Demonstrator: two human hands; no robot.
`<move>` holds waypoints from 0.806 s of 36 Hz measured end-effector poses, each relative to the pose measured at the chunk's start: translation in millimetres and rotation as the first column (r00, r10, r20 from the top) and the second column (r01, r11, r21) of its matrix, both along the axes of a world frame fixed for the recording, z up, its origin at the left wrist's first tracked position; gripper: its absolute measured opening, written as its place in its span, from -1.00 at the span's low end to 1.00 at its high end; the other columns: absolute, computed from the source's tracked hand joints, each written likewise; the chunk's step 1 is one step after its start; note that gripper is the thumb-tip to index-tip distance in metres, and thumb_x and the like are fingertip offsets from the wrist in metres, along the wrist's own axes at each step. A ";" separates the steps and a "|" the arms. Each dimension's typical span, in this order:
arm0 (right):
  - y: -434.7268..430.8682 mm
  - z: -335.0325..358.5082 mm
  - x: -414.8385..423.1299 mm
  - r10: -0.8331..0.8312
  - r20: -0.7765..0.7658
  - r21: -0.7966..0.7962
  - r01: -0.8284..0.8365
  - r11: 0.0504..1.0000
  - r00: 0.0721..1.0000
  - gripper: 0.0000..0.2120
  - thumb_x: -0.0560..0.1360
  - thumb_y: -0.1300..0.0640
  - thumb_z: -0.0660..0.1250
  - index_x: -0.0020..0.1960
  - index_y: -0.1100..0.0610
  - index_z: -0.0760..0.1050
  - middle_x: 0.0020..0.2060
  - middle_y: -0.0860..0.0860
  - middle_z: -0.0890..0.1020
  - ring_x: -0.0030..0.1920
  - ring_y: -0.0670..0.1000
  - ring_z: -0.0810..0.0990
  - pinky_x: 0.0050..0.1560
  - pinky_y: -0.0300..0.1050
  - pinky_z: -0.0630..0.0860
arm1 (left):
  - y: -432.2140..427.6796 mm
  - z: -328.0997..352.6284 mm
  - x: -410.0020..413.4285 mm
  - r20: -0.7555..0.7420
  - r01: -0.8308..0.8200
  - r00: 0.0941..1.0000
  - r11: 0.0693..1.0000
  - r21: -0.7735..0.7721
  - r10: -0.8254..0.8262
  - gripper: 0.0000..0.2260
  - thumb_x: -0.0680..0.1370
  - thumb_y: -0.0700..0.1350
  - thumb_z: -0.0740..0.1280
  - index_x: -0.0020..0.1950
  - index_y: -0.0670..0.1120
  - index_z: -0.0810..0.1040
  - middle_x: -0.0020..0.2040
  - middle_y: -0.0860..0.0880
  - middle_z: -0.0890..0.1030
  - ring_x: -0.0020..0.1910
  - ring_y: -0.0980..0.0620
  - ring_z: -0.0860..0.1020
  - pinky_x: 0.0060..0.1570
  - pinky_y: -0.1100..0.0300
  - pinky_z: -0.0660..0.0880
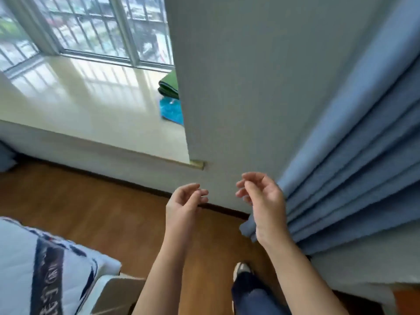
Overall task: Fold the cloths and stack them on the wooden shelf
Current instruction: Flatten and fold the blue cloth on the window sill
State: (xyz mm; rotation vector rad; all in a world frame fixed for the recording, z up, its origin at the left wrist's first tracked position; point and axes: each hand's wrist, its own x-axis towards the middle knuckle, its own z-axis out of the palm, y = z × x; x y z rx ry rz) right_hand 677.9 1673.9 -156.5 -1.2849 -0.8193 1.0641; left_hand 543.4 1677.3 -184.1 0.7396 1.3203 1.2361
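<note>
Head view, green cloth (pixel 169 86): folded, lying on the window sill (pixel 79 98), partly hidden behind the wall corner (pixel 250 87).
Head view, blue piece (pixel 172 110): flat on the sill just in front of the green cloth; cloth or packet, I cannot tell.
Direction from the hands: both lie ahead and up to the left, well apart from the fingers, so any pick-up calls for a reach over the sill edge.
Long axis: the green cloth's visible edge runs roughly along the wall's line, away from the person.
Nearer hand: the left hand (pixel 185 198), by my judgement.
Left fingers (pixel 202 192): loosely curled, holding nothing, touching nothing.
Right hand (pixel 261 196): raised beside the curtain (pixel 363 155), fingers (pixel 242 185) relaxed and bent, empty.
Wooden shelf: not in view.
Stage: likely an approach to fetch cloths; nothing folded in hand.
</note>
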 end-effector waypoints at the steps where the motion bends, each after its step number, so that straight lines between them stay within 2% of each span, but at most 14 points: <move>1: 14.5 4.3 -13.9 0.045 -0.002 0.015 -0.045 0.999 0.999 -0.75 0.53 0.40 0.17 -0.18 0.11 0.47 -0.37 -0.07 0.60 -0.44 -0.19 0.52 -0.37 -0.40 0.41 | 6.3 -1.1 -17.7 0.001 -0.062 0.998 0.998 0.006 0.062 -0.90 0.54 -0.27 0.29 -0.02 -0.10 0.54 -0.15 -0.08 0.66 -0.26 0.14 0.62 -0.29 0.36 0.49; 4: 55.5 16.1 -39.8 0.142 -0.001 0.059 -0.142 0.988 0.990 -0.74 0.53 0.39 0.17 -0.18 0.08 0.48 -0.42 -0.11 0.61 -0.43 -0.17 0.53 -0.36 -0.38 0.42 | 27.9 2.3 -49.0 -0.018 -0.164 0.986 0.986 0.026 0.165 -0.90 0.55 -0.26 0.28 0.03 -0.13 0.54 -0.15 -0.07 0.66 -0.25 0.16 0.62 -0.32 0.38 0.47; 8: 112.7 26.0 -71.4 0.252 -0.026 0.080 -0.250 0.965 0.967 -0.75 0.52 0.37 0.19 -0.17 0.06 0.49 -0.37 -0.08 0.61 -0.43 -0.17 0.53 -0.36 -0.37 0.42 | 62.4 13.1 -70.1 -0.048 -0.261 0.964 0.964 0.045 0.263 -0.90 0.56 -0.27 0.26 -0.01 -0.11 0.53 -0.16 -0.07 0.65 -0.27 0.16 0.61 -0.32 0.38 0.45; 12: 163.5 32.3 -96.0 0.350 -0.084 0.077 -0.344 0.936 0.933 -0.76 0.53 0.36 0.19 -0.16 0.07 0.50 -0.34 -0.04 0.60 -0.41 -0.15 0.54 -0.36 -0.37 0.42 | 97.5 28.6 -85.1 -0.100 -0.340 0.934 0.940 0.042 0.342 -0.90 0.57 -0.25 0.24 -0.01 -0.09 0.52 -0.18 0.00 0.66 -0.29 0.20 0.59 -0.27 0.30 0.42; 17: 207.5 38.8 -120.8 0.404 -0.152 0.042 -0.403 0.914 0.902 -0.75 0.53 0.36 0.18 -0.17 0.07 0.49 -0.32 -0.02 0.59 -0.42 -0.14 0.53 -0.33 -0.32 0.40 | 129.2 44.8 -104.3 -0.170 -0.423 0.891 0.906 0.023 0.420 -0.89 0.59 -0.22 0.22 0.03 -0.11 0.53 -0.15 0.00 0.67 -0.27 0.21 0.60 -0.19 0.25 0.43; 24: 245.2 39.7 -147.2 0.474 -0.185 -0.007 -0.483 0.875 0.861 -0.79 0.54 0.35 0.18 -0.13 0.09 0.49 -0.30 0.00 0.60 -0.34 -0.06 0.53 -0.28 -0.28 0.41 | 165.3 49.3 -128.0 -0.164 -0.497 0.858 0.867 -0.029 0.486 -0.87 0.60 -0.22 0.20 0.04 -0.11 0.53 -0.16 0.01 0.66 -0.26 0.19 0.59 -0.13 0.21 0.44; 29: 270.7 32.5 -164.4 0.472 -0.181 -0.050 -0.487 0.872 0.863 -0.80 0.53 0.34 0.19 -0.13 0.10 0.49 -0.29 0.01 0.60 -0.33 -0.05 0.53 -0.25 -0.24 0.41 | 198.1 45.0 -142.7 -0.119 -0.489 0.869 0.870 -0.065 0.480 -0.88 0.59 -0.23 0.20 0.02 -0.10 0.53 -0.17 0.02 0.66 -0.23 0.13 0.58 -0.13 0.20 0.42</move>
